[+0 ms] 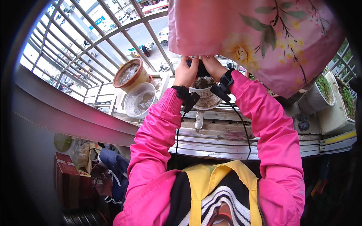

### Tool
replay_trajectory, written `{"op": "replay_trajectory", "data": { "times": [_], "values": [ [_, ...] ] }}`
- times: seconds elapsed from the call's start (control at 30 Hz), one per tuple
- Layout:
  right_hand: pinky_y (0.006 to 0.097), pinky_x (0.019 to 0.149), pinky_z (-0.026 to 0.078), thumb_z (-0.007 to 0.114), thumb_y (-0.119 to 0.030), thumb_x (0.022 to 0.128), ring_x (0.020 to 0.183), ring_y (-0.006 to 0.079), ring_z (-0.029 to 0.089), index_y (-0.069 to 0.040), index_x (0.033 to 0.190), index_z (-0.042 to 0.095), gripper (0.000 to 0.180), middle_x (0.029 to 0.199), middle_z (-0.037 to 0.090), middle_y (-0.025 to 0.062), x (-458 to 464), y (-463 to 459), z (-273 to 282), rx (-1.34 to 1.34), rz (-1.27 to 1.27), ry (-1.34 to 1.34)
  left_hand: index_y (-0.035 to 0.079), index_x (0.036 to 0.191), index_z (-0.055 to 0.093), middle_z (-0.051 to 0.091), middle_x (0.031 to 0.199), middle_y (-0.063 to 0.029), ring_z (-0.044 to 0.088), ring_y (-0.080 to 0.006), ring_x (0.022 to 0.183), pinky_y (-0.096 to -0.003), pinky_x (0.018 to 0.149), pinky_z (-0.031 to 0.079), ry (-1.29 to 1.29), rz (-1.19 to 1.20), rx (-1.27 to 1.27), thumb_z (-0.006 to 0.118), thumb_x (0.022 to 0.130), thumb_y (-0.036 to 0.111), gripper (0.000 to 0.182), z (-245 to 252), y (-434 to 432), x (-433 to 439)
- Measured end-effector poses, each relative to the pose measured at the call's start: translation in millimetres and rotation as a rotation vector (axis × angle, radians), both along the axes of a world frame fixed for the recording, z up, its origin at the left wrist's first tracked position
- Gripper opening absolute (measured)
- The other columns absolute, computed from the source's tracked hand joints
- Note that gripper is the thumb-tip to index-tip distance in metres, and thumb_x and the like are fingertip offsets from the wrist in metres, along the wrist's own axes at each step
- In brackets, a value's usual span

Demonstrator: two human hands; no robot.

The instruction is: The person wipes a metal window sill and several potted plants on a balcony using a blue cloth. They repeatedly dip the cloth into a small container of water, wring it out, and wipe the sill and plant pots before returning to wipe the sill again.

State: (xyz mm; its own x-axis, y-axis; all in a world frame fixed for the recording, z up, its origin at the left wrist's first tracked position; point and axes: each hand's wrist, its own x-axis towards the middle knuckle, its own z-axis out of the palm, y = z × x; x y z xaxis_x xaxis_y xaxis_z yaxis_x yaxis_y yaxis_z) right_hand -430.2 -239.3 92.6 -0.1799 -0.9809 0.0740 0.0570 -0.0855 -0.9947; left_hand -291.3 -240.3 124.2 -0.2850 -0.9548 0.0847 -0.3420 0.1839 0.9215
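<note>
Both hands are raised in front of me at the window ledge, just under the lower edge of a hanging pink floral cloth. My left hand and my right hand grip a small dark object from its two sides. Whether it is a pot or something else cannot be made out. Right below it stands a white slotted plastic pot with greyish-brown soil in it. This pot rests on a soil-stained white saucer.
Left of my hands are a tilted terracotta-coloured pot and a translucent plastic tub. Metal bars enclose the ledge above a street. Planters with greenery stand at right. Aluminium window tracks run nearer me.
</note>
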Motion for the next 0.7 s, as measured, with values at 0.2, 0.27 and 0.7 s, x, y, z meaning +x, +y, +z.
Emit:
{"op": "replay_trajectory", "data": {
  "times": [0.2,0.27,0.7],
  "values": [
    [0.0330,0.077,0.049,0.045,-0.039,0.099,0.092,0.0125,0.060,-0.009,0.118,0.060,0.038,0.106,0.063,0.0073,-1,17,14,0.073,0.245,-0.036,0.007,0.114,0.047,0.055,0.102,-0.0090,0.059,-0.0174,0.092,-0.0372,0.065,0.058,0.293,-0.027,0.254,0.059,0.092,0.049,0.049,-7,-1,12],
    [0.0352,0.081,0.049,0.048,-0.041,0.098,0.099,0.0145,0.059,-0.010,0.121,0.058,0.040,0.110,0.062,0.0080,-3,23,18,0.108,0.253,0.030,0.008,0.115,0.047,0.055,0.103,-0.0084,0.060,-0.0184,0.089,-0.0376,0.065,0.057,0.362,-0.001,0.346,0.060,0.092,0.046,0.046,-10,-6,17],
    [0.0466,0.088,0.048,0.048,-0.038,0.097,0.099,0.0438,0.061,0.001,0.109,0.059,0.042,0.100,0.063,0.0295,21,40,11,-0.312,-0.087,0.700,0.007,0.104,0.054,0.058,0.084,-0.0079,0.059,-0.0187,0.070,-0.0309,0.049,0.051,0.527,-0.078,0.449,0.043,0.094,0.027,0.025,-22,0,13]
  ]
}}
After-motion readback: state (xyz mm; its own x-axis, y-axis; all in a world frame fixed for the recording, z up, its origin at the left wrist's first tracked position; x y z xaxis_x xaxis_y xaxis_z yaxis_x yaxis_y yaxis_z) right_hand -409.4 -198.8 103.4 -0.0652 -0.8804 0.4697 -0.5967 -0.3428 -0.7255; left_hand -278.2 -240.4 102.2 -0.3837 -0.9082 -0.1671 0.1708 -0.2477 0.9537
